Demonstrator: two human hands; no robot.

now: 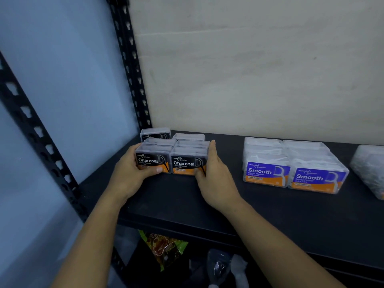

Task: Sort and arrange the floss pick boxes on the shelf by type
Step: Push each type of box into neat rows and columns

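Charcoal boxes (pixel 184 163): two columns side by side at the left end of the shelf (pixel 270 206), close to the black upright (pixel 128 65), labels facing out. At least three deep, I think.
Left hand (pixel 133 169): wrapped round the outer left side of the front box, thumb lying across its label. It's got a proper hold on it.
Right hand (pixel 214 177): fingers (pixel 212 148) straight and flat against the right side of the right column, thumb down at the front corner. It's pressing more than gripping.
Step in hand: looks to me like squaring up the Charcoal block between both hands.
How I'd do it: squeeze evenly from both sides so the columns close up, keep the palms low so the boxes don't tip, then nudge the fronts flush. Slide the block, don't lift it.
Smooth boxes (pixel 268 171): already in their own two-column block, well apart to the right.
Back left box (pixel 155 134): stands taller than the rest behind the left column. It might need straightening, but that's hard to judge from here.
Hidden: the back rows are mostly lids, so I can't read their labels. The left hand's fingers are out of sight behind the box.
Cut off: another clear stack (pixel 369 167) at the right edge, type unreadable.
Below the shelf: a snack bag (pixel 164 248) and something in clear plastic, too dark to make out.
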